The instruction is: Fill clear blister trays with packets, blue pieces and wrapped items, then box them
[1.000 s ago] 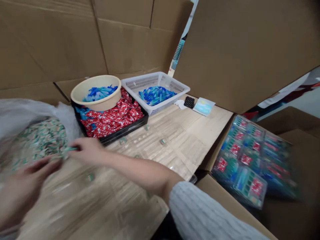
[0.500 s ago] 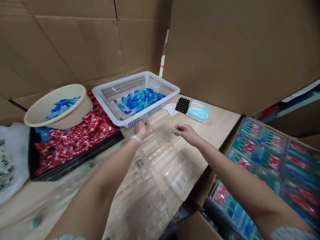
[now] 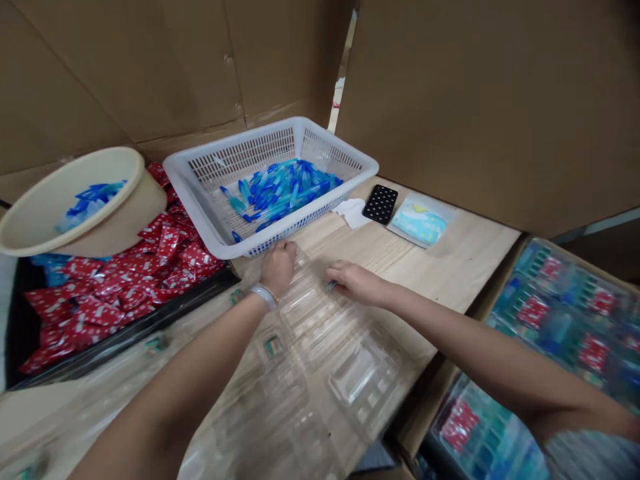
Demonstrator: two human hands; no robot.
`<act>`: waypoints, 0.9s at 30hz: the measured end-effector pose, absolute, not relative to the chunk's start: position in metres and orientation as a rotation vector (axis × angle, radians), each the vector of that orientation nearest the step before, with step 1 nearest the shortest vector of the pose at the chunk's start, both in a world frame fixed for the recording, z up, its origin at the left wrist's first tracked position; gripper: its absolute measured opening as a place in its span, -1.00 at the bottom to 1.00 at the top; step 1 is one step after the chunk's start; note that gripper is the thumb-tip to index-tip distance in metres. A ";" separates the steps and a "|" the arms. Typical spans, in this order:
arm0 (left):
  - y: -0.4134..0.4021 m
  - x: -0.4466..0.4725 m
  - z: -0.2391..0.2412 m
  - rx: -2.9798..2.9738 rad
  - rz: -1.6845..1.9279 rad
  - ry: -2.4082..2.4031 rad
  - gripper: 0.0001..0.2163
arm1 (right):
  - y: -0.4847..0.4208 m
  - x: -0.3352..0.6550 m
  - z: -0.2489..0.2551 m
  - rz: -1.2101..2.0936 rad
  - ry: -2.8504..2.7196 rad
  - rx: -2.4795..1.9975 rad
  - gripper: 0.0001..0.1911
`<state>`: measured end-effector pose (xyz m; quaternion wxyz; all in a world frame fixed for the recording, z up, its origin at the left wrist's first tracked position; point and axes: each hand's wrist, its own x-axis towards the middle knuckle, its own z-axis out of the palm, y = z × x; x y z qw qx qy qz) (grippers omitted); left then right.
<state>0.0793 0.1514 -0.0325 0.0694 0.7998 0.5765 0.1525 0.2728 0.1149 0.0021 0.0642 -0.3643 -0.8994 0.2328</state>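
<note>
Clear plastic blister trays (image 3: 330, 360) lie across the wooden table (image 3: 450, 260). My left hand (image 3: 278, 265) is closed at the far end of a tray, just in front of the white basket (image 3: 220, 193); what it holds is hidden. My right hand (image 3: 353, 280) presses down on the same tray with a small green-white piece pinched under its fingertips. Similar small pieces (image 3: 273, 345) sit in tray pockets nearer to me. The basket holds several blue pieces (image 3: 280, 190).
A beige bowl (image 3: 30, 220) with blue pieces rests on a black tray of red packets (image 3: 120, 273) at left. A black dotted item (image 3: 380, 203) and a light blue packet (image 3: 419, 220) lie behind. A box of filled packs (image 3: 550, 320) stands at right. Cardboard walls surround.
Both hands came from the bag at far left to the trays before the basket; the right hand has since lowered onto the tray. The view swung right and closer.
</note>
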 end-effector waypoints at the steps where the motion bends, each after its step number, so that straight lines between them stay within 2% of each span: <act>1: 0.150 0.078 -0.032 2.441 0.437 1.735 -0.78 | 0.115 0.271 0.002 0.647 -2.755 -1.094 -0.87; 8: 0.137 0.069 -0.030 2.617 0.334 1.666 -0.72 | 0.106 0.278 -0.004 0.423 -2.783 -1.134 -0.85; 14: 0.129 0.065 -0.034 2.600 0.369 1.585 -0.67 | 0.093 0.284 -0.005 0.500 -2.716 -1.148 -0.83; 21: 0.127 0.066 -0.035 2.586 0.387 1.593 -0.69 | 0.088 0.284 -0.010 0.616 -2.561 -1.203 -0.87; 27: 0.128 0.064 -0.038 2.495 0.522 1.559 -0.69 | 0.088 0.288 -0.013 0.547 -2.625 -1.209 -0.88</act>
